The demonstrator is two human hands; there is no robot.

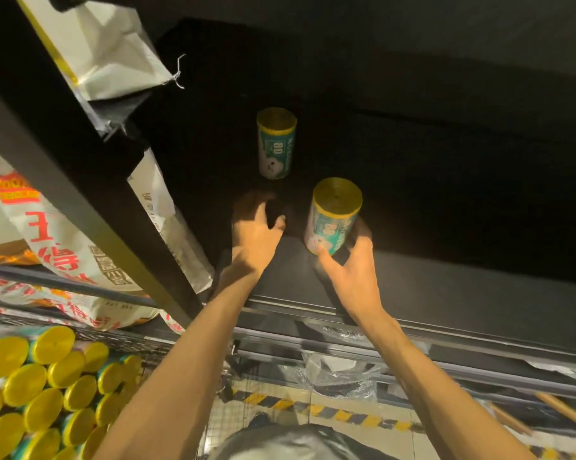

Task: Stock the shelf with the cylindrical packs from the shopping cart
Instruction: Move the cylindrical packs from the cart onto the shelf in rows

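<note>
Head view, single entry. Shelf (445,270): dark board, front edge running along a metal rail, deep and dim toward the back. Pack, placed (276,143): cylindrical, teal-and-white label, yellow end cap, standing upright well back from the front edge; presumably set deep so later packs can fill forward in rows. Pack, in hand (333,215): same type, tilted a little, its lower end just inside the front edge, to the right of and nearer than the placed one; whether its base touches the board cannot be told. Right hand (353,263): fingers and thumb curled round the lower part of this pack, a low grip that leaves the cap free and lets the base be set down flat. Left hand (256,234): fingers spread and relaxed, holding nothing, hovering over the shelf near its front edge, between the two packs; likely just freed or steadying. Shopping cart (153,346): wire basket at lower left, below the shelf. Stock remaining (41,386): many packs lying with yellow caps outward, so most of the task appears undone. Printed sacks (57,240): white with red characters, on the neighbouring bay to the left, beyond a dark upright.
</note>
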